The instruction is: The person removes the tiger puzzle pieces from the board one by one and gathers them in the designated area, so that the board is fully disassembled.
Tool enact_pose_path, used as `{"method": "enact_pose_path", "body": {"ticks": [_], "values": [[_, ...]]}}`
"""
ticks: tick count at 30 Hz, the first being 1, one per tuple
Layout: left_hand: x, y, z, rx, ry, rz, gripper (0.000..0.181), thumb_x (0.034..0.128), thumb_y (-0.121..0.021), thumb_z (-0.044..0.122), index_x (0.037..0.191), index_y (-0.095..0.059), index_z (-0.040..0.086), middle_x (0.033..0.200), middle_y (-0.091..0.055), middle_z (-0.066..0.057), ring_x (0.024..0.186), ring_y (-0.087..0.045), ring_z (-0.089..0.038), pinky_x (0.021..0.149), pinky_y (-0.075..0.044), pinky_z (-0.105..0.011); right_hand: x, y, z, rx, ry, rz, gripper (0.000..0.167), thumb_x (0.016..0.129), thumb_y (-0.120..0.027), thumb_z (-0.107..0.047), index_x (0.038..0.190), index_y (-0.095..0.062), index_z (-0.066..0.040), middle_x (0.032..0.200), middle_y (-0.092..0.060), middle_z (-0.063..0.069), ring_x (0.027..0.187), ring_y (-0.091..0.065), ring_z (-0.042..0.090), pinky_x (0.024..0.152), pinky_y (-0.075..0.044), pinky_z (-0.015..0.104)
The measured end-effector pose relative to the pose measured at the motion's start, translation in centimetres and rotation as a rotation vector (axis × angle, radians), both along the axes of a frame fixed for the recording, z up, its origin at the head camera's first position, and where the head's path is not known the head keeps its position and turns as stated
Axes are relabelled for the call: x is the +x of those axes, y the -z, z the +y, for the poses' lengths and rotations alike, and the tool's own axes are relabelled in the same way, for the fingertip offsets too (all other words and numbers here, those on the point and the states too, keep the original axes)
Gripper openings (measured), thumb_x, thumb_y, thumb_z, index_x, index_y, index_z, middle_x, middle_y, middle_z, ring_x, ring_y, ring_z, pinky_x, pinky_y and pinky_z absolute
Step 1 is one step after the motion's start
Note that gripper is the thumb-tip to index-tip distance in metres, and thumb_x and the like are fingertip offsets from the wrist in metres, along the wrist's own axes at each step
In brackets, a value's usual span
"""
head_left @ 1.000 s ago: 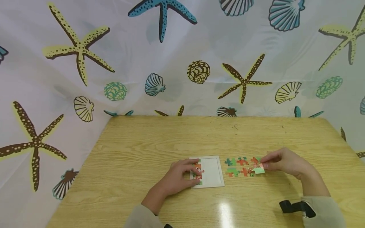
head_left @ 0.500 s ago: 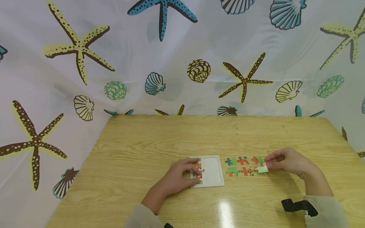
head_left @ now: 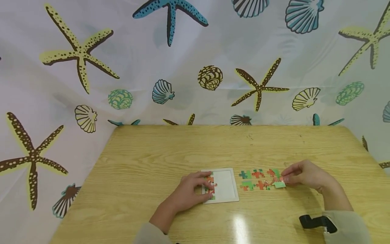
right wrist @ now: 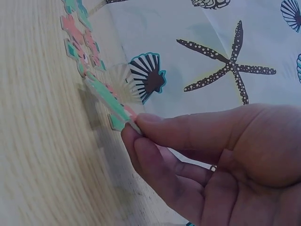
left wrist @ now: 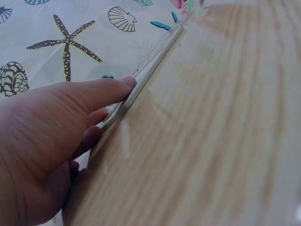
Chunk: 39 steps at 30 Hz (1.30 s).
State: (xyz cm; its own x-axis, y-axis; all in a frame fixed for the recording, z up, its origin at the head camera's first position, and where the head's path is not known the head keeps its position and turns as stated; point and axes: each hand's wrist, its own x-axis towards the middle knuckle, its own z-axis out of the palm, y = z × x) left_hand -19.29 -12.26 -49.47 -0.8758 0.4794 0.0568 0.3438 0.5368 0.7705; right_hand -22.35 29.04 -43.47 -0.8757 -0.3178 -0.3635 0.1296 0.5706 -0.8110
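In the head view my left hand [head_left: 192,188] rests on the left side of a white puzzle tray [head_left: 236,189], fingers and thumb spread over it. Joined pieces with an orange animal picture [head_left: 211,184] fill the tray's left strip, partly covered by my fingers. The left wrist view has my thumb against the tray's raised edge [left wrist: 153,70]. My right hand [head_left: 307,176] pinches a green and orange puzzle piece [head_left: 279,184] between thumb and fingers. Up close in the right wrist view, that puzzle piece [right wrist: 110,99] is tilted, with another piece [right wrist: 116,123] partly hidden behind it.
Several loose puzzle pieces [head_left: 247,185] lie in two rows on the wooden table [head_left: 170,145], between the tray and my right hand. A curtain [head_left: 189,67] printed with starfish and shells hangs behind the table. A black strap [head_left: 317,222] is at my right sleeve.
The right hand has shifted slightly to the right with the pinched puzzle piece. My left hand stays on the tray. The head view has shifted a little.
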Motion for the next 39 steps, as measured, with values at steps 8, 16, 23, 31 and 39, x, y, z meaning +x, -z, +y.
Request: {"method": "enact_pose_path", "body": {"ticks": [8,16,23,31,39], "values": [[0.3,-0.1,-0.2,0.006,0.003,-0.003,0.009,0.0879,-0.078,0.032,0.097,-0.075,0.031,0.150,-0.051,0.006,0.144,-0.039,-0.029,0.116,-0.016,-0.064,-0.1,0.2,0.1,0.018,-0.003,-0.011,0.027,0.094,-0.067,-0.004,0.116,-0.066,0.012,0.103,-0.073,0.009,0.091,-0.069,0.013,0.079,-0.059,0.031],[0.3,-0.1,-0.2,0.001,0.008,-0.008,0.010,0.0880,-0.078,0.031,0.097,-0.075,0.030,0.150,-0.051,0.006,0.146,-0.037,-0.031,0.117,-0.016,-0.063,0.3,0.2,0.1,0.025,0.016,-0.023,0.027,0.093,-0.068,-0.005,0.115,-0.067,0.011,0.101,-0.074,0.008,0.089,-0.070,0.012,0.078,-0.059,0.030],[0.1,-0.3,-0.1,0.009,0.006,-0.009,0.009,0.0881,-0.078,0.031,0.096,-0.075,0.030,0.150,-0.051,0.005,0.146,-0.037,-0.033,0.116,-0.016,-0.063,0.3,0.0,-0.3,0.075,0.103,-0.020,0.025,0.090,-0.072,-0.005,0.108,-0.069,0.011,0.096,-0.075,0.008,0.084,-0.072,0.015,0.075,-0.060,0.032],[0.4,-0.3,-0.2,0.014,0.021,0.009,0.009,0.0887,-0.077,0.032,0.097,-0.075,0.029,0.150,-0.052,0.001,0.141,-0.042,-0.033,0.114,-0.018,-0.066,0.5,-0.2,-0.7,0.184,0.108,0.034,0.023,0.088,-0.075,-0.008,0.104,-0.072,0.008,0.093,-0.075,0.006,0.079,-0.068,0.011,0.070,-0.057,0.029],[0.5,-0.2,-0.3,0.009,0.024,0.000,0.013,0.0886,-0.077,0.031,0.101,-0.075,0.029,0.151,-0.050,0.003,0.144,-0.040,-0.031,0.114,-0.017,-0.066,0.5,0.1,-0.9,0.199,0.110,0.036,0.021,0.087,-0.076,-0.008,0.102,-0.073,0.007,0.092,-0.075,0.006,0.079,-0.068,0.010,0.070,-0.057,0.029]]}}
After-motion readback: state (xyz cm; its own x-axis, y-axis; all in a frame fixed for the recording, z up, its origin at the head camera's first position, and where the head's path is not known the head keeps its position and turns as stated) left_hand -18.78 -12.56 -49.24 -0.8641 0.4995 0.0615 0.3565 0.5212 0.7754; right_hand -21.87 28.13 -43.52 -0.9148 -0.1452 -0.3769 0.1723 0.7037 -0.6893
